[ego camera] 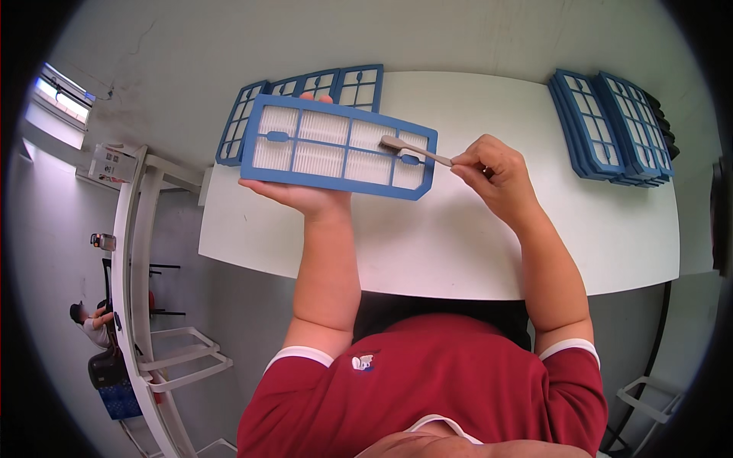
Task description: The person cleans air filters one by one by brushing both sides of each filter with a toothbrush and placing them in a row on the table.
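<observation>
My left hand (pixel 309 197) holds a blue-framed pleated filter (pixel 338 151) from below and behind, with fingertips showing over its upper edge. The filter is raised above the white table (pixel 446 246), its white pleats facing me. Between the thumb and fingers of my right hand (pixel 487 169) is the handle of a small brush like a toothbrush (pixel 415 149). Its dark bristles lie at the pleats right of the filter's middle; whether they touch cannot be told. Partly hidden behind the held filter, more blue-framed filters (pixel 361 86) lie at the table's back left.
Stacked blue-framed filters (pixel 590 123) stand at the table's back right, with dark objects (pixel 664 126) beside them. A wall runs behind the table. To the left are a white frame (pixel 189 349), another white table edge (pixel 121 229) and, farther off, a seated person (pixel 96 326).
</observation>
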Tool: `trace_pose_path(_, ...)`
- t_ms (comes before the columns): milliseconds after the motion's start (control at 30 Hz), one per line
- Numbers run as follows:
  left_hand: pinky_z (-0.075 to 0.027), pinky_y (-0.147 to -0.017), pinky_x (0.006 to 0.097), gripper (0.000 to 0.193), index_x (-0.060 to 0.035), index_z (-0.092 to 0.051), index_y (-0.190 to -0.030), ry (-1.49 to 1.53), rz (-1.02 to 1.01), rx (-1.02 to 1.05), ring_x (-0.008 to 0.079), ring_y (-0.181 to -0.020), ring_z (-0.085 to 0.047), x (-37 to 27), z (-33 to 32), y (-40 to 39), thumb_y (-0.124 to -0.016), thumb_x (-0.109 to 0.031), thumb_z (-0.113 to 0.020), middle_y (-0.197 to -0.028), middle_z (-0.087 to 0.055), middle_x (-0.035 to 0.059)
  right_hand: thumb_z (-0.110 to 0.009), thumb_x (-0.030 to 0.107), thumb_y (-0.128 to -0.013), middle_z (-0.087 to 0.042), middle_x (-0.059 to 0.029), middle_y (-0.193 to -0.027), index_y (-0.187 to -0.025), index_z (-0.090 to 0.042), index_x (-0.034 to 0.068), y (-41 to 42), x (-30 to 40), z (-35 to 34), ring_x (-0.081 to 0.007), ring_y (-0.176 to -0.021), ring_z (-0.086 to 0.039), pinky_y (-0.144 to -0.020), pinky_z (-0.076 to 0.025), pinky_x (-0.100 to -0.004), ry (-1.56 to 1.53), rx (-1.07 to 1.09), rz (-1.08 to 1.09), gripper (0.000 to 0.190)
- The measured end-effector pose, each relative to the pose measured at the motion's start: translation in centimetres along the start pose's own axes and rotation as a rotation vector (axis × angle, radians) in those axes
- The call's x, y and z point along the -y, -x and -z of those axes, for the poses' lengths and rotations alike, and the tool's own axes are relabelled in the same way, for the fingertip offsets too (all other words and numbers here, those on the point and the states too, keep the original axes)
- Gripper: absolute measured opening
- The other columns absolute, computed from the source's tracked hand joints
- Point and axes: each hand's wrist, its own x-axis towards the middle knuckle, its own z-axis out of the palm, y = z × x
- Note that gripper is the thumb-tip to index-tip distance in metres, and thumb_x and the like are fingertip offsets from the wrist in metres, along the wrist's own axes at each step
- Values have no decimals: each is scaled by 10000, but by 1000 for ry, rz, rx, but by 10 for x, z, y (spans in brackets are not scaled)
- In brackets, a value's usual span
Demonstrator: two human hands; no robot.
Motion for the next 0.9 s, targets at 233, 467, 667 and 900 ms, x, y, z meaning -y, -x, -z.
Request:
trace_pose_path(233, -441, -960, 509, 956, -128, -403, -1343, 19, 46, 23, 380, -1140, -516, 6, -3, 5, -746, -840, -180, -1265, -498, 180, -712, 18, -746, -559, -49, -733, -783, -652, 30, -1, -1, -7, -167, -588, -562, -508, -453, -291, 207, -247, 186, 72)
trace_pose_path(467, -432, -964, 511, 957, -129, -407, -1340, 62, 59, 57, 389, -1139, -515, 10, -3, 11, -746, -842, -174, -1240, -516, 182, -720, 21, -737, -558, -54, -742, -800, -652, 31, 0, 3, -10, -165, -569, -558, -496, -459, -281, 269, -322, 281, 92)
trace_pose_path(667, -429, -967, 522, 943, -129, -406, -1340, -2, -8, -35, 387, -1140, -515, 9, -2, 6, -752, -833, -184, -1230, -520, 182, -732, 20, -725, -536, -52, -712, -804, -667, 29, 5, 6, -15, -156, -564, -532, -494, -437, -279, 205, -199, 240, 103)
trace_pose_path(900, -444, -950, 528, 948, -144, -414, -1334, 11, -10, -8, 386, -1132, -520, 8, 0, 4, -736, -846, -198, -1233, -516, 177, -732, 10, -720, -509, -50, -678, -811, -689, 30, 4, 7, -10, -153, -570, -502, -504, -408, -275, 93, -132, 149, 103)
